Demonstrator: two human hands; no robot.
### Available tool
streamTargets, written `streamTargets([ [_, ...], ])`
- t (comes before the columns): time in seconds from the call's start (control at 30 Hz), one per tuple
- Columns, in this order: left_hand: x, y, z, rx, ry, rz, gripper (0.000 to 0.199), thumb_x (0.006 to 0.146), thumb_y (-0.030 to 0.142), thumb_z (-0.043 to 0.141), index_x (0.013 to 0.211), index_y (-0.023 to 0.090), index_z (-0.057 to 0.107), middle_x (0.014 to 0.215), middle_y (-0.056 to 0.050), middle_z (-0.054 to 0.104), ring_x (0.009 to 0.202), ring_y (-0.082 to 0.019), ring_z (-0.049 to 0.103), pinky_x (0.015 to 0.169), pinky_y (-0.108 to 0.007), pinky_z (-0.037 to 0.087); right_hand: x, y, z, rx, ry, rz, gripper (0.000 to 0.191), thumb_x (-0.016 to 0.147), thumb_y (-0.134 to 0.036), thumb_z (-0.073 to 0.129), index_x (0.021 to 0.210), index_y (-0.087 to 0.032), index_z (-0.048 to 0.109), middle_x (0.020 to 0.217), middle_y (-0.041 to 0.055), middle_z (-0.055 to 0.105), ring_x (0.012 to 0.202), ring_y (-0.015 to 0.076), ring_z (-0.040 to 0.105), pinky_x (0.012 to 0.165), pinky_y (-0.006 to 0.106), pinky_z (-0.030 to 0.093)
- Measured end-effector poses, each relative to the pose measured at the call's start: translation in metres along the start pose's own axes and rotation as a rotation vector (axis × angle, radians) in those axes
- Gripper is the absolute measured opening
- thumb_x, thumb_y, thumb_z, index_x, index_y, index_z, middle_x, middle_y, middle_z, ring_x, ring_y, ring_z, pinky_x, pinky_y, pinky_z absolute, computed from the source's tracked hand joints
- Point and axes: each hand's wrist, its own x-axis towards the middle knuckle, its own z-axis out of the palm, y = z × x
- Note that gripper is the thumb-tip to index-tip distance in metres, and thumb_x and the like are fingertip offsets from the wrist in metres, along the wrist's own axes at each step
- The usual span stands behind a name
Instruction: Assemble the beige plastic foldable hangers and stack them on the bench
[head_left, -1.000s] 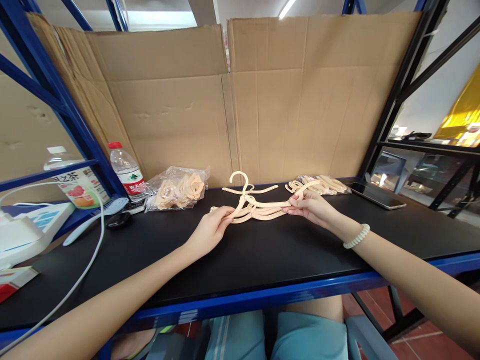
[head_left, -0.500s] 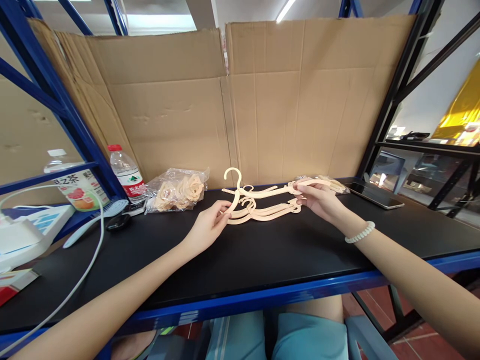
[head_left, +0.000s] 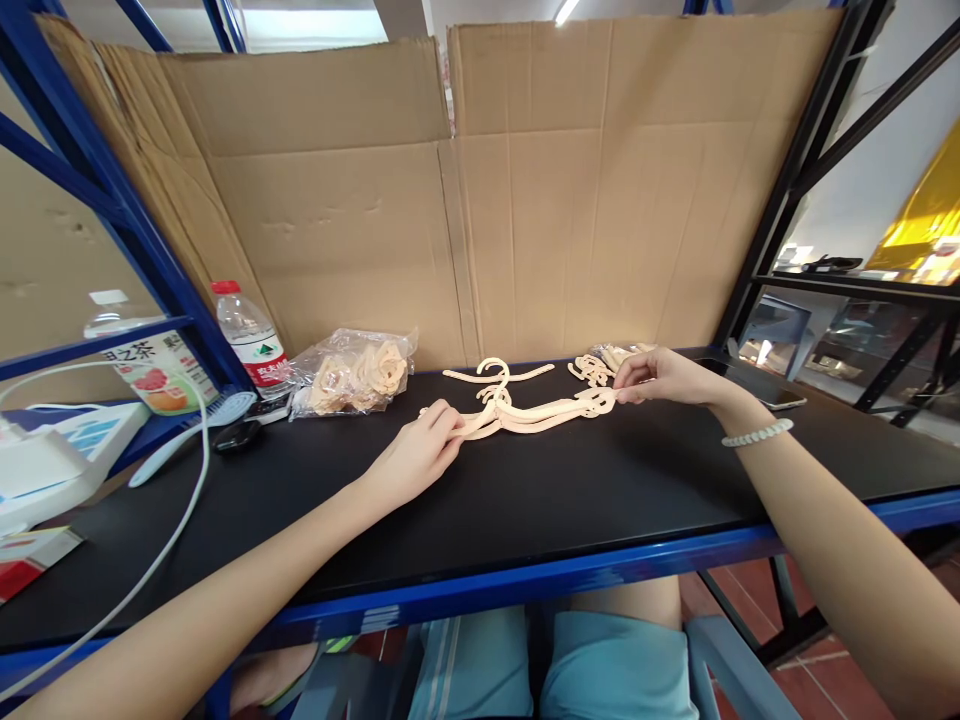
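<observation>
Several cream-coloured plastic hangers (head_left: 544, 412) lie stacked on the black tabletop (head_left: 525, 500), their hooks bunched near the middle and pointing to the back. My left hand (head_left: 412, 450) has its fingers closed around the stack's left end, which they partly cover. At the opposite end, my right hand (head_left: 671, 380) pinches the tip of the hangers with thumb and fingers. Just behind the stack lies a separate cream hanger bar (head_left: 529, 375). Small curled cream pieces (head_left: 592, 370) sit beside my right fingers.
A clear bag of cream pieces (head_left: 360, 375) lies back left, near a red-capped bottle (head_left: 251, 340), a brush (head_left: 187, 435) and a black mouse (head_left: 237, 436). Another bag (head_left: 622, 355) and a phone (head_left: 757, 383) are at right. Cardboard (head_left: 562, 220) walls the back.
The hanger held raised and tilted between both hands has come down onto the stack. My right hand has shifted slightly right, and my left hand now grips lower at the left end.
</observation>
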Motion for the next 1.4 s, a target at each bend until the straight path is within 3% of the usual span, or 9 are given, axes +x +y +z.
streamTargets([
  [0.17, 0.001, 0.000, -0.002, 0.125, -0.041, 0.085, 0.012, 0.091, 0.017, 0.041, 0.086, 0.018, 0.052, 0.086, -0.005, 0.053, 0.080, -0.021, 0.052, 0.072, -0.033, 0.044, 0.009, 0.017, 0.003, -0.176, -0.137, 0.046, 0.026, 0.063, -0.038, 0.078, 0.072, -0.016, 0.068, 0.066, 0.0033, 0.070, 0.060, 0.0139, 0.060, 0.054, 0.024, 0.042],
  [0.5, 0.001, -0.002, -0.001, 0.219, -0.151, 0.077, 0.017, 0.095, 0.018, 0.042, 0.091, 0.017, 0.058, 0.094, -0.008, 0.064, 0.089, -0.022, 0.058, 0.081, -0.035, 0.048, 0.016, 0.028, 0.008, -0.375, -0.173, 0.058, 0.028, 0.066, -0.043, 0.072, 0.071, -0.016, 0.068, 0.070, 0.0054, 0.069, 0.062, 0.0166, 0.059, 0.057, 0.027, 0.044],
  [0.8, -0.001, -0.016, 0.003, 0.292, -0.136, 0.020, 0.024, 0.090, 0.007, 0.041, 0.099, 0.018, 0.060, 0.104, -0.007, 0.061, 0.092, -0.021, 0.061, 0.074, -0.031, 0.053, 0.021, 0.035, 0.013, -0.404, -0.081, 0.015, 0.020, 0.067, -0.037, 0.068, 0.069, -0.017, 0.067, 0.069, 0.0052, 0.068, 0.067, 0.0187, 0.061, 0.062, 0.029, 0.046],
  [0.97, -0.001, -0.023, 0.004, 0.243, -0.075, 0.044, 0.025, 0.089, 0.005, 0.040, 0.099, 0.017, 0.060, 0.102, -0.009, 0.061, 0.096, -0.022, 0.061, 0.084, -0.035, 0.052, 0.023, 0.039, 0.014, -0.445, -0.036, -0.018, 0.013, 0.070, -0.030, 0.066, 0.070, -0.018, 0.067, 0.071, 0.0044, 0.069, 0.069, 0.0186, 0.063, 0.063, 0.030, 0.048],
  [1.17, -0.001, -0.028, 0.007, 0.236, -0.003, 0.043, 0.023, 0.089, 0.006, 0.040, 0.097, 0.015, 0.059, 0.100, -0.010, 0.061, 0.093, -0.023, 0.059, 0.083, -0.037, 0.052, 0.023, 0.040, 0.014, -0.474, 0.058, -0.035, 0.010, 0.069, -0.025, 0.067, 0.075, -0.017, 0.065, 0.073, 0.0043, 0.067, 0.069, 0.0182, 0.062, 0.064, 0.030, 0.049],
  [1.4, -0.002, -0.027, 0.007, 0.270, 0.026, 0.070, 0.022, 0.088, 0.009, 0.041, 0.098, 0.017, 0.060, 0.101, -0.008, 0.063, 0.094, -0.023, 0.059, 0.081, -0.037, 0.052, 0.021, 0.036, 0.017, -0.496, 0.034, -0.070, 0.008, 0.071, -0.024, 0.064, 0.074, -0.017, 0.065, 0.068, 0.0034, 0.063, 0.065, 0.0171, 0.058, 0.060, 0.029, 0.045],
])
